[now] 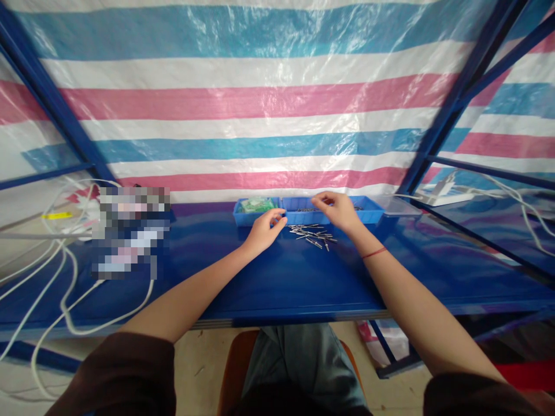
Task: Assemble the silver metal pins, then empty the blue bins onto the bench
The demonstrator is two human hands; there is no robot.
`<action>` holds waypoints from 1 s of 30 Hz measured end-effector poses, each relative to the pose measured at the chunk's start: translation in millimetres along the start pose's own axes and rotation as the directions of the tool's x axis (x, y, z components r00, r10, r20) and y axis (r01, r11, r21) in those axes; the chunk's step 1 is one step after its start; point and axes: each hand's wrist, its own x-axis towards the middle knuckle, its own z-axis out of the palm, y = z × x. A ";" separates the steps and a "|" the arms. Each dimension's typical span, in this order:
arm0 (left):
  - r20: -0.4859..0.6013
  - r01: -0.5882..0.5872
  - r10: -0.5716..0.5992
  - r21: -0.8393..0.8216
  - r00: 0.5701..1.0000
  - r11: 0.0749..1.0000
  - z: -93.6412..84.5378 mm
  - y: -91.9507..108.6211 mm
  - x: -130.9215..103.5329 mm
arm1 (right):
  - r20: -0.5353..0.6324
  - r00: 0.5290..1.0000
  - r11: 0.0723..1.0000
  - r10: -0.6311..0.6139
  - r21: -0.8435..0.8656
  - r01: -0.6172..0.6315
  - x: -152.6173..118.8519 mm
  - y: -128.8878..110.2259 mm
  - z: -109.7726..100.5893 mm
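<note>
My left hand (264,229) is at the front of the blue bin's left end, fingers curved and a small gap showing between thumb and fingertips. Over the middle of the blue compartment bin (303,217), my right hand (338,209) has its thumb and fingers pinched together; anything between them is too small to make out. A loose pile of blind rivets (310,234), thin silvery pins, lies on the table between the hands. More small metal pieces (306,210) lie inside the bin. Green-tinted plastic bags (255,204) fill its left compartment.
The blue table (277,277) carries white cables (71,277) and blurred-out items at the left. A clear flat lid (402,207) lies right of the bin. Further right is a white power strip (446,190). Blue metal posts (451,110) and a striped sheet (269,104) enclose the bench.
</note>
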 end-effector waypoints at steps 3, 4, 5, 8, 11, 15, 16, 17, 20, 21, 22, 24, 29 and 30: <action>0.083 -0.118 0.105 0.166 0.991 0.979 -3.5 -3.5 -0.1 | -0.228 0.964 0.949 0.138 -0.248 -0.194 5.7 20.8 -27.9; 0.126 -0.159 0.135 0.209 0.983 0.965 -4.4 -4.2 -0.4 | -0.259 0.952 0.926 0.162 -0.294 -0.238 5.9 28.1 -34.8; 0.170 -0.202 0.163 0.243 0.972 0.949 -5.1 -4.6 -0.9 | -0.278 0.943 0.900 0.181 -0.339 -0.273 5.4 35.0 -39.7; 0.293 -0.296 0.200 0.330 0.935 0.897 -4.6 -3.0 -3.5 | -0.349 0.912 0.825 0.216 -0.434 -0.362 2.8 49.2 -42.7; 0.362 -0.304 0.149 0.419 0.920 0.856 -1.8 0.4 -6.3 | -0.391 0.899 0.793 0.196 -0.476 -0.380 3.6 50.7 -36.4; 0.365 -0.271 0.104 0.443 0.925 0.855 0.6 1.9 -6.4 | -0.333 0.937 0.820 0.105 -0.504 -0.271 7.5 40.2 -26.4; 0.358 -0.260 0.101 0.431 0.928 0.864 0.8 1.7 -5.9 | -0.308 0.948 0.829 0.080 -0.508 -0.234 7.5 36.6 -23.4; 0.348 -0.248 0.098 0.417 0.932 0.875 1.0 1.5 -5.4 | -0.282 0.958 0.837 0.058 -0.510 -0.201 6.8 32.8 -20.0; 0.323 -0.209 0.079 0.388 0.943 0.898 1.9 2.7 -5.2 | -0.191 0.982 0.861 -0.010 -0.500 -0.088 2.2 19.8 -8.1; 0.321 -0.196 0.066 0.392 0.945 0.899 2.5 3.9 -5.7 | -0.152 0.988 0.872 -0.034 -0.488 -0.045 0.2 14.9 -4.1; 0.322 -0.186 0.051 0.404 0.945 0.896 3.2 5.3 -6.5 | -0.099 0.993 0.885 -0.061 -0.466 0.008 -1.6 9.8 -0.6; 0.322 -0.178 0.029 0.443 0.946 0.879 4.8 8.3 -8.5 | 0.035 0.992 0.913 -0.124 -0.388 0.128 -4.9 0.0 5.1; 0.280 -0.187 0.050 0.488 0.959 0.853 4.7 10.6 -10.8 | 0.397 0.888 0.957 -0.232 -0.073 0.282 -12.2 -14.2 14.2; 0.263 -0.181 0.059 0.466 0.963 0.866 3.7 9.7 -10.3 | 0.446 0.863 0.960 -0.238 -0.027 0.279 -13.6 -14.8 16.3</action>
